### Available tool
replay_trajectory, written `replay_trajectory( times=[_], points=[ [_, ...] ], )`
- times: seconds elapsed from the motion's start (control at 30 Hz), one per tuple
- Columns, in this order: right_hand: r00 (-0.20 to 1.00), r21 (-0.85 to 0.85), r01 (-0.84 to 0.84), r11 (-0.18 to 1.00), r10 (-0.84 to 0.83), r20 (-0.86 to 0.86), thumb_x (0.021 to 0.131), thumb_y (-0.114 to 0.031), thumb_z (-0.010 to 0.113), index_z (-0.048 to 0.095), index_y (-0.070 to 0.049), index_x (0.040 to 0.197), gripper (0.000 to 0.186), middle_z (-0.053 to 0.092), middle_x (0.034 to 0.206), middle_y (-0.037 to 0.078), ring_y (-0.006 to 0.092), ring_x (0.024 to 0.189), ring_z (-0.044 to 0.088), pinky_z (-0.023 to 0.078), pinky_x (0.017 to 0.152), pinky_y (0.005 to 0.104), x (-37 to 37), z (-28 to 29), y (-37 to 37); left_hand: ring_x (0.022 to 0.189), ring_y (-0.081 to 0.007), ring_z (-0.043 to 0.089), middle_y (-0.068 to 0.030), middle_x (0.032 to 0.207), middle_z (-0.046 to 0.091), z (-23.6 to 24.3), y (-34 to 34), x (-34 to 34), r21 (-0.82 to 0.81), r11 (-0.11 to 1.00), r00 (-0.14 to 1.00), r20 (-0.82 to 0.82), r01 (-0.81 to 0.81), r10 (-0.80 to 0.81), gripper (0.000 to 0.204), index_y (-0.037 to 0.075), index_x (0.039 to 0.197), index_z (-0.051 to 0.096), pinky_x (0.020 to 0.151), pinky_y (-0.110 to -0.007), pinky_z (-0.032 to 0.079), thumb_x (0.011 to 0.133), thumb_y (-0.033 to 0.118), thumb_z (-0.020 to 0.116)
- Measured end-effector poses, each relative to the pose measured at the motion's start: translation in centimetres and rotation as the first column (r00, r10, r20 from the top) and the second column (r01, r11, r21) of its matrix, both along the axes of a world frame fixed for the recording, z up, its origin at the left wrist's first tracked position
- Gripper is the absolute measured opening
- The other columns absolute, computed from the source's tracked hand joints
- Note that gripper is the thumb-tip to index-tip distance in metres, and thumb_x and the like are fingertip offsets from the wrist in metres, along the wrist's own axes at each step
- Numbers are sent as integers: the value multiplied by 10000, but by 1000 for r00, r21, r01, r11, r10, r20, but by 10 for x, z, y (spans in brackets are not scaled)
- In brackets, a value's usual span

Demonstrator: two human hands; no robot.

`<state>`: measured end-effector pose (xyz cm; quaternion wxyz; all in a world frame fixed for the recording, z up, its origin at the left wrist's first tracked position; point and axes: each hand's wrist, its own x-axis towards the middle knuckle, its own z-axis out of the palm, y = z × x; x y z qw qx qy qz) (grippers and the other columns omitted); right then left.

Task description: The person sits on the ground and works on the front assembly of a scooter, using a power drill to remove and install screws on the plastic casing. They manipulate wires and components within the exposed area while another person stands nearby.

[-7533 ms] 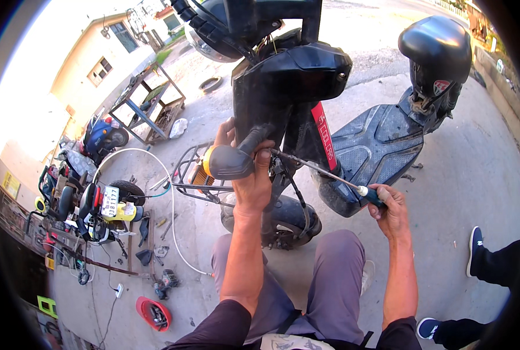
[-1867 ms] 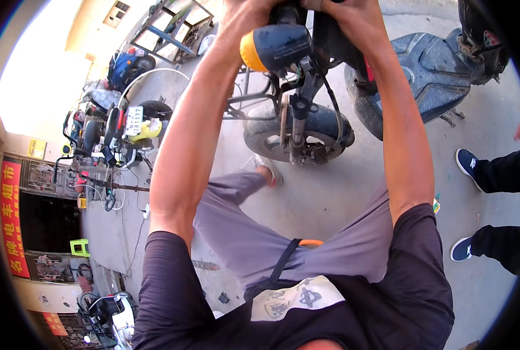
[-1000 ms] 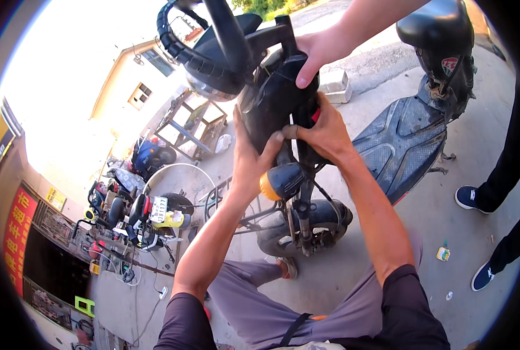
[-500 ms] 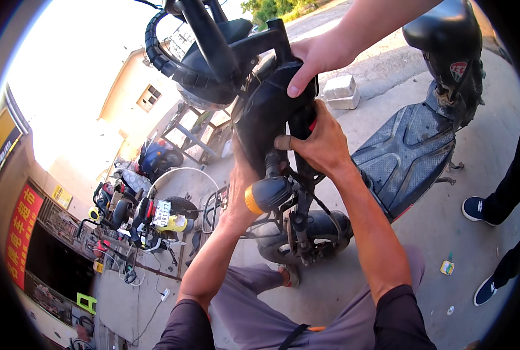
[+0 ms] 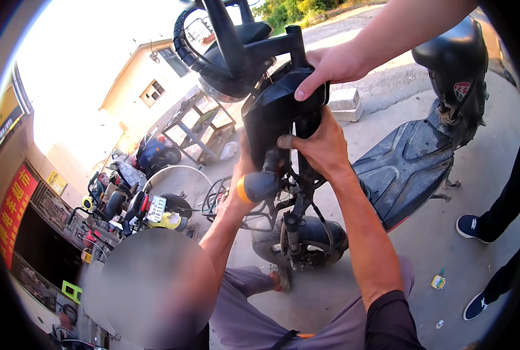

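A black plastic front panel (image 5: 270,111) of an electric scooter stands before me, below the handlebar (image 5: 274,46). My right hand (image 5: 323,143) grips its right side, with the thumb across a gap at the lower edge. From the left, my left hand (image 5: 243,166) holds the panel's other side; its fingers are hidden behind it. Another person's hand (image 5: 337,65) rests on the panel's top right, thumb on the front. Just below my hands are a turn signal with an orange lens (image 5: 257,187), bare cables and the fork (image 5: 293,230). The front wheel (image 5: 327,239) is beneath.
The scooter's ribbed footboard (image 5: 406,157) and black seat (image 5: 449,49) extend to the right. A person's dark shoes (image 5: 474,227) are at the far right. Several parked scooters (image 5: 149,204), a metal table (image 5: 196,131) and pale blocks (image 5: 346,104) stand around. A grey blur covers part of my left forearm.
The handlebar and panel have shifted slightly right and down in the picture as the view moved. Both my hands and the other person's hand keep their places on the panel.
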<state>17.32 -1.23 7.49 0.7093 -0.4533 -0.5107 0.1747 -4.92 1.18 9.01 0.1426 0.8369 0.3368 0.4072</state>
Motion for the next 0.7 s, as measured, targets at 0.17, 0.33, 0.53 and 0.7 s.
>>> replay_trajectory(
  times=[0.17, 0.33, 0.53, 0.7],
  points=[
    [994, -68, 103, 992, -101, 31, 711, -390, 1073, 663, -13, 1415, 898, 816, 1212, 153, 316, 1128, 784, 600, 1024, 441, -5, 7, -7, 1266, -333, 760, -247, 1443, 734, 3, -5, 7, 214, 977, 999, -48, 20, -10, 1002, 123, 1807, 177, 1055, -467, 616, 1037, 79, 817],
    [997, -89, 73, 993, -73, 6, 716, -386, 1069, 663, 24, 1388, 886, 814, 1195, 166, 320, 1071, 789, 612, 974, 432, -6, 8, -11, 1380, -349, 690, -250, 1507, 685, -15, -34, 15, -41, 986, 983, 80, -160, 163, 764, -3, 1720, 375, 1166, -468, 543, 1098, 163, 785],
    [999, 11, 52, 999, -52, 13, 746, -305, 1062, 643, 42, 1391, 843, 806, 1175, 160, 279, 1034, 770, 613, 963, 410, -5, 4, -6, 1099, -313, 813, -229, 1243, 811, -25, -30, 17, 49, 985, 978, 140, -166, 158, 663, 31, 1662, 450, 928, -444, 631, 1103, 196, 766],
    [999, 83, -49, 995, 50, -9, 748, -302, 1053, 627, 32, 1419, 862, 776, 1281, 198, 345, 1180, 756, 591, 1042, 450, -2, -3, 2, 1068, -304, 820, -232, 1199, 822, -30, -29, 18, 114, 981, 970, 204, -159, 134, 627, 14, 1620, 512, 910, -438, 634, 1080, 167, 792]
  ],
)
